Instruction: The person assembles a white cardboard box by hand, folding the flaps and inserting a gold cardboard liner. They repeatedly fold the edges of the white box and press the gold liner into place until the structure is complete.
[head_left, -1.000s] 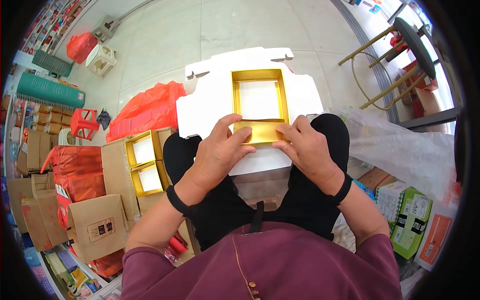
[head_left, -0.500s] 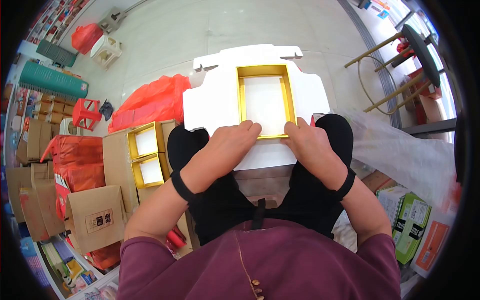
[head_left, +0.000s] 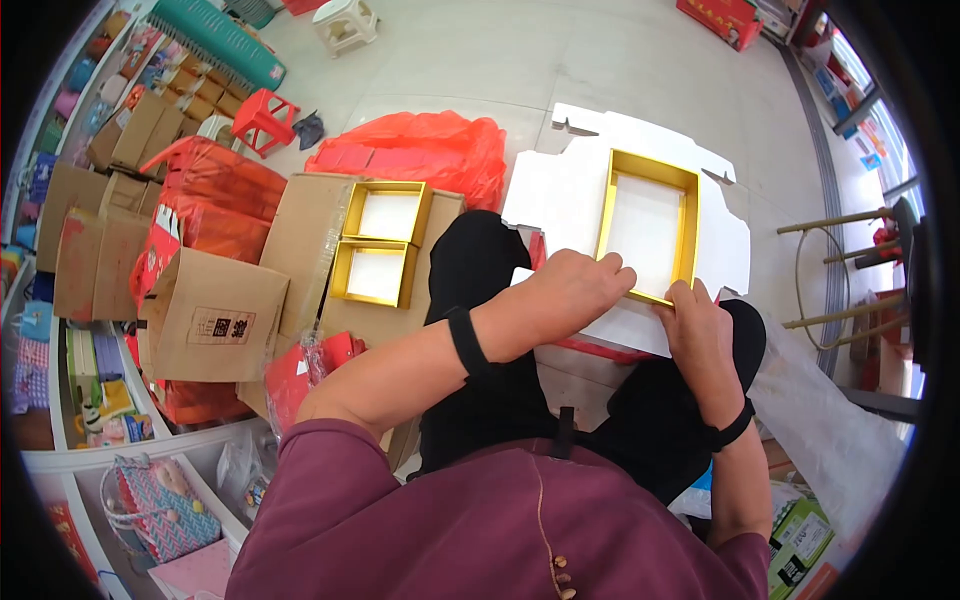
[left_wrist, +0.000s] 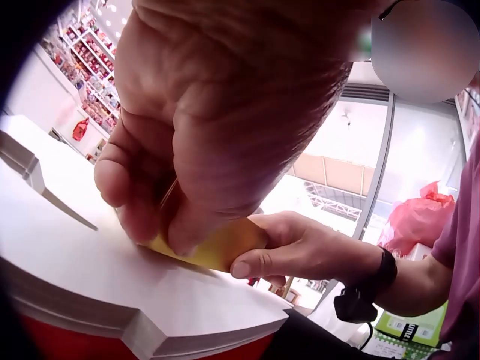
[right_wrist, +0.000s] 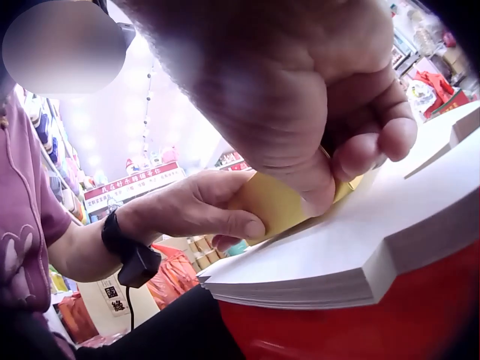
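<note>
A gold-walled rectangular box frame (head_left: 686, 240) with a white inside lies on a stack of white die-cut cardboard sheets (head_left: 537, 195) over my lap. My left hand (head_left: 570, 292) pinches the near wall by its left corner, thumb outside and fingertips over the rim. At the right corner of that same wall, my right hand (head_left: 700, 335) pinches it likewise. The wrist views show both thumbs against the outer gold face (left_wrist: 217, 251), which stands upright on the top white sheet. Some fingertips are hidden behind it.
Two similar gold boxes (head_left: 408, 270) sit on brown cardboard (head_left: 300, 235) to the left. A red plastic bag (head_left: 440, 150) lies beyond them. Paper bags (head_left: 225, 320) and shelves crowd the left side; clear plastic sheeting (head_left: 835, 420) and a stool (head_left: 850, 225) are to the right.
The near gold panel, tilted outward a second ago, now stands upright. Both hands have shifted to its corners. The head view has swung left, so the work appears farther right.
</note>
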